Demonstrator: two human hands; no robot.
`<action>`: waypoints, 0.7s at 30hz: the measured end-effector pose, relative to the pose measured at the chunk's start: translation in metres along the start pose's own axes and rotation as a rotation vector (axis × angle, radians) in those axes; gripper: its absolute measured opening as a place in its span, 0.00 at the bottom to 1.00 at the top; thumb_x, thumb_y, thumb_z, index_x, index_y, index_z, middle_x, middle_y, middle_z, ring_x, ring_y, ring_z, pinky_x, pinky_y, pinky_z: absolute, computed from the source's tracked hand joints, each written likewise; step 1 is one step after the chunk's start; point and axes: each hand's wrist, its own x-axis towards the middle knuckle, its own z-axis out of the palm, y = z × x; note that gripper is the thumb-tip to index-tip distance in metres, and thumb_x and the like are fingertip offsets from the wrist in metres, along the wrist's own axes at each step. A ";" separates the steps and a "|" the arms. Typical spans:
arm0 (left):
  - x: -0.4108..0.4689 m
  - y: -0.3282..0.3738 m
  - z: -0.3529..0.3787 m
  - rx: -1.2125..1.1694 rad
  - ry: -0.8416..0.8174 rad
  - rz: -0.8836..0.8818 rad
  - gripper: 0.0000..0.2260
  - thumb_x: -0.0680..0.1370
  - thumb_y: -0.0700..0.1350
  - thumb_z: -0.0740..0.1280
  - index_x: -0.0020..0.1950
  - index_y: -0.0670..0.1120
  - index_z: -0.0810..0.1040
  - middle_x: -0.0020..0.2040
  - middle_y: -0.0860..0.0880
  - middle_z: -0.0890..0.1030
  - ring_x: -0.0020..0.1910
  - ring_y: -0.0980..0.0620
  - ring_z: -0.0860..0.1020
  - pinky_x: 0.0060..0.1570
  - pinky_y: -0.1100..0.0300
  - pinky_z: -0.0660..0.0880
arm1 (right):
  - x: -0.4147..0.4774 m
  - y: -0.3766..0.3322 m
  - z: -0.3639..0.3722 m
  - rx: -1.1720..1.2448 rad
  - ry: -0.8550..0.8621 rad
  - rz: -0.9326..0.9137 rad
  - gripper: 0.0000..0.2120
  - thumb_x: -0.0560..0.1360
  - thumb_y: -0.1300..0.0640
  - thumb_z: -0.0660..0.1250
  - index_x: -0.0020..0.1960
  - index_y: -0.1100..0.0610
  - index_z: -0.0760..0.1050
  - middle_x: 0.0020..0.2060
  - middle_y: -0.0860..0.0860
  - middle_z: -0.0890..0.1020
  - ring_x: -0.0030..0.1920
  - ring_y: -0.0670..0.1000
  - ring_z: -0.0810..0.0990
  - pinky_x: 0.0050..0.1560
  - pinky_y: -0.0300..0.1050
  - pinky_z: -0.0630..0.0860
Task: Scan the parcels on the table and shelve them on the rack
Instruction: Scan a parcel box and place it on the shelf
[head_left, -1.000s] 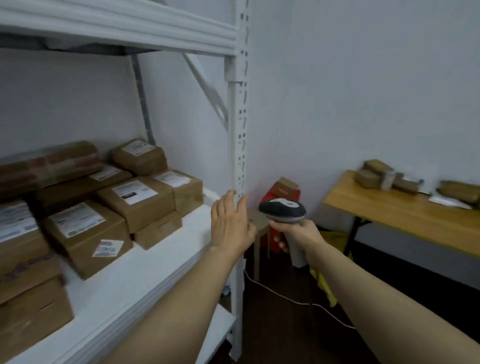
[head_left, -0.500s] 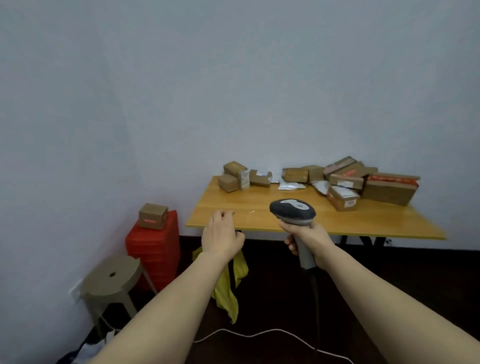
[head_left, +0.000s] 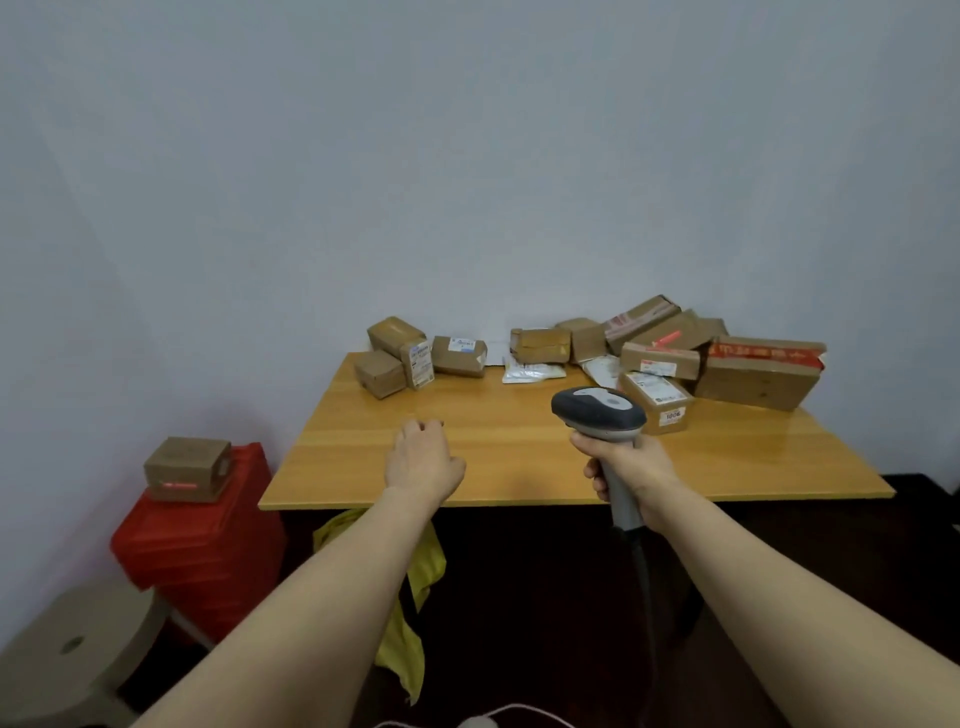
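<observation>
Several brown cardboard parcels (head_left: 649, 358) lie along the far edge of a wooden table (head_left: 519, 467), with a smaller group of parcels (head_left: 397, 356) at its back left. One small labelled box (head_left: 660, 402) sits nearest, just behind the scanner. My right hand (head_left: 626, 465) grips the handle of a grey barcode scanner (head_left: 597, 410), held upright over the table's front half. My left hand (head_left: 423, 460) hovers above the table's front left, fingers loosely curled and holding nothing. The rack is out of view.
A red plastic crate (head_left: 202, 540) stands left of the table with a small brown box (head_left: 187, 470) on top. A beige stool (head_left: 72, 654) is at the bottom left. Yellow cloth (head_left: 410, 613) hangs under the table. The scanner's cable (head_left: 644, 587) drops to the dark floor.
My view has swung from the rack on the left to face the table, which is now closer. Both hands stay out in front, the left one's fingers now curled.
</observation>
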 end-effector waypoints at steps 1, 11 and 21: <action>0.022 -0.002 0.007 0.002 -0.008 -0.002 0.27 0.77 0.49 0.65 0.75 0.46 0.63 0.69 0.44 0.66 0.68 0.44 0.66 0.62 0.51 0.69 | 0.022 -0.001 0.005 -0.002 0.007 0.001 0.10 0.70 0.55 0.76 0.41 0.59 0.77 0.24 0.53 0.77 0.23 0.49 0.71 0.26 0.40 0.70; 0.290 -0.038 0.057 -0.075 -0.097 -0.124 0.22 0.77 0.45 0.65 0.70 0.43 0.66 0.67 0.42 0.67 0.65 0.44 0.67 0.59 0.53 0.70 | 0.278 -0.019 0.085 -0.080 -0.033 0.118 0.11 0.70 0.56 0.76 0.43 0.61 0.78 0.26 0.54 0.77 0.24 0.50 0.72 0.26 0.41 0.71; 0.470 -0.073 0.094 -0.155 -0.079 -0.229 0.24 0.81 0.41 0.60 0.76 0.47 0.58 0.72 0.38 0.60 0.71 0.39 0.60 0.65 0.46 0.67 | 0.426 -0.008 0.148 -0.117 -0.180 0.318 0.12 0.69 0.55 0.76 0.39 0.61 0.76 0.27 0.54 0.78 0.25 0.50 0.73 0.27 0.41 0.72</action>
